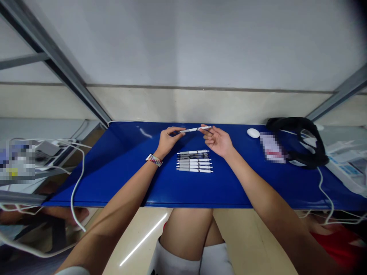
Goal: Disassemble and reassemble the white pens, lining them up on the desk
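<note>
A white pen (190, 130) is held level above the far part of the blue table (120, 168). My left hand (169, 140) pinches its grey tip end between thumb and fingers. At its other end, the fingers of my right hand (218, 140) are closed on the pen, palm partly turned up. Below and between my hands, several pens (195, 165) lie side by side in a row on the table, tips to the left. Most have white barrels with grey grips; one near the top of the row looks darker.
To the right lie a white computer mouse (253, 133), a blurred-out flat item (272, 148) and a black headset with a strap (298, 122). White cables (82, 172) hang at the left edge. Metal posts (65, 76) frame both sides, and a grey wall stands behind.
</note>
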Tool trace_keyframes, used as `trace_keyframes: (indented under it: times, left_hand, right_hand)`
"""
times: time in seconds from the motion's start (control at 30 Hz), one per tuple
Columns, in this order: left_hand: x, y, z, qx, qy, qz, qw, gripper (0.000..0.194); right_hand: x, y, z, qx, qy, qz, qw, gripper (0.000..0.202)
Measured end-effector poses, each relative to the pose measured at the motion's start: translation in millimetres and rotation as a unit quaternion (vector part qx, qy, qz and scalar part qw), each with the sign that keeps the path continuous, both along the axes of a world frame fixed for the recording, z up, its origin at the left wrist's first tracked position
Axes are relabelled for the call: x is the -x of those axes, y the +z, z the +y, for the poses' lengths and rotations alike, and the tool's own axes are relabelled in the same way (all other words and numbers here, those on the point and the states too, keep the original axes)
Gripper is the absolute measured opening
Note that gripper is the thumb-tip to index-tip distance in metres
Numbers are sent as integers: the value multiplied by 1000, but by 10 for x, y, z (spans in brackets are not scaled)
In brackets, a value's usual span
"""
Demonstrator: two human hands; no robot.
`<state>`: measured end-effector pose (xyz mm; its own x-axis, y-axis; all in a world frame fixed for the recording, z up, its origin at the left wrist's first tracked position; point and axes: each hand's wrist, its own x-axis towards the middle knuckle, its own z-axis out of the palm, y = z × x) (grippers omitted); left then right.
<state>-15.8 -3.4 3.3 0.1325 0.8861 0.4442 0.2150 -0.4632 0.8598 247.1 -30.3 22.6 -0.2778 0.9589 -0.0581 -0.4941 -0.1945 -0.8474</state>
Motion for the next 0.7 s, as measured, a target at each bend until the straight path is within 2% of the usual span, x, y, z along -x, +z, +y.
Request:
trace_keyframes:
  times: [0.3,0.6,0.7]
  left_hand:
    - [-24,8,2,48,-18,-41,998,33]
    - [-127,-37,-13,101,-47,-152,982,36]
    - [-145,-65,-5,107,-50,-156,981,36]
  right_hand:
    - [15,-110,73,27,-43,16,999,29]
    - [-28,-141,92,30,-27,87,995,26]
    - [-36,-160,98,30,-36,101,994,28]
